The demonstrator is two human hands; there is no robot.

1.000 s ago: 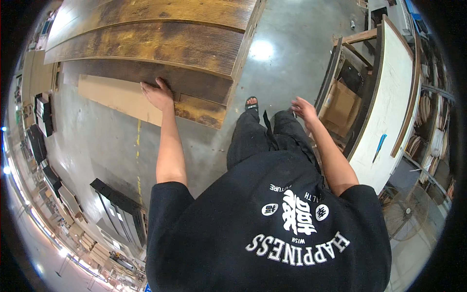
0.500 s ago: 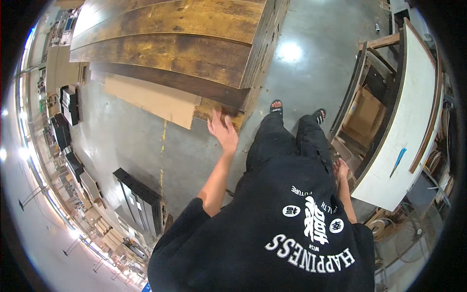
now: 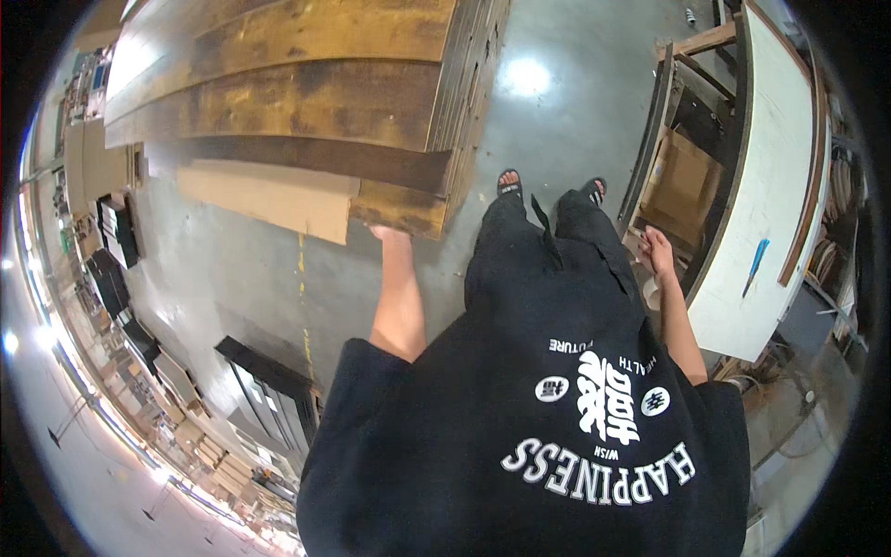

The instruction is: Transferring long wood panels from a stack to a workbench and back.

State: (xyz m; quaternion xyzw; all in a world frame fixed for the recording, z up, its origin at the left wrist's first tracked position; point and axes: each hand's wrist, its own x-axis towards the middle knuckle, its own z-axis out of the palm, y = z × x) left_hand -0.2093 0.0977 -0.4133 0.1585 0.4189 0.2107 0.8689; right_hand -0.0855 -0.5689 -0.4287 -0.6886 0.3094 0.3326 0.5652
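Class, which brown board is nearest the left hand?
The protruding mottled board immediately right of the cardboard sheet; the other boards lie farther from the left hand.

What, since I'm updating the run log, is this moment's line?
left hand: at lower edge of brown boards, grip hidden | right hand: near white-topped table, grip unclear

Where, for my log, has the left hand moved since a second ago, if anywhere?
Yes: the left hand moved right, past the cardboard sheet, and toward the body.
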